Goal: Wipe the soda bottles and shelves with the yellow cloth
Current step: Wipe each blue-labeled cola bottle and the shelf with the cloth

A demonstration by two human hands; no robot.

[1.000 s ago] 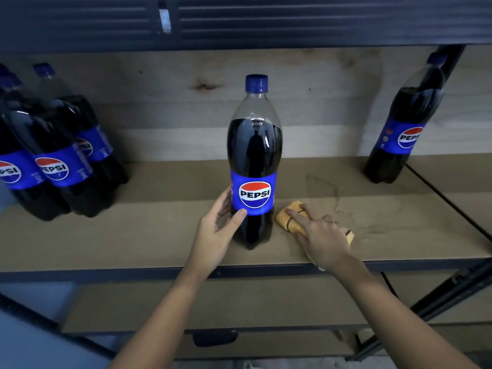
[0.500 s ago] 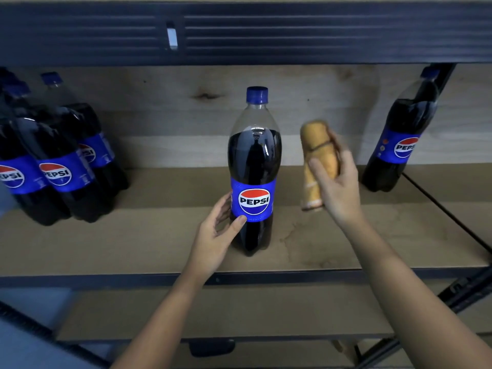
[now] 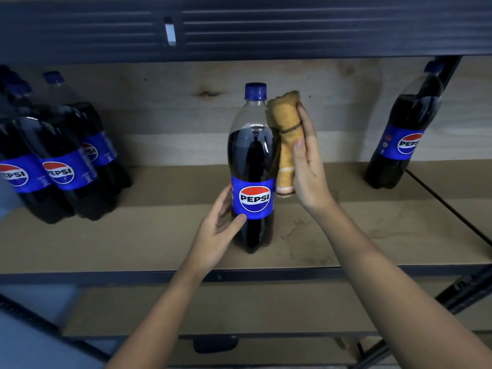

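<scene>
While the left hand (image 3: 217, 230) is gripping the middle bottle (image 3: 253, 166) low, the right hand (image 3: 310, 166) is pressing the yellow cloth (image 3: 287, 137) against its right side; the side bottles look unwiped.

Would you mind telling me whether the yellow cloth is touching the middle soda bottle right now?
Touching. In the head view the right hand presses the yellow cloth against the shoulder of the middle soda bottle, with no gap between them.

The left hand (image 3: 217, 230) hides its fingers behind the bottle (image 3: 253, 166); leftmost bottle (image 3: 13, 166) is cropped.
</scene>
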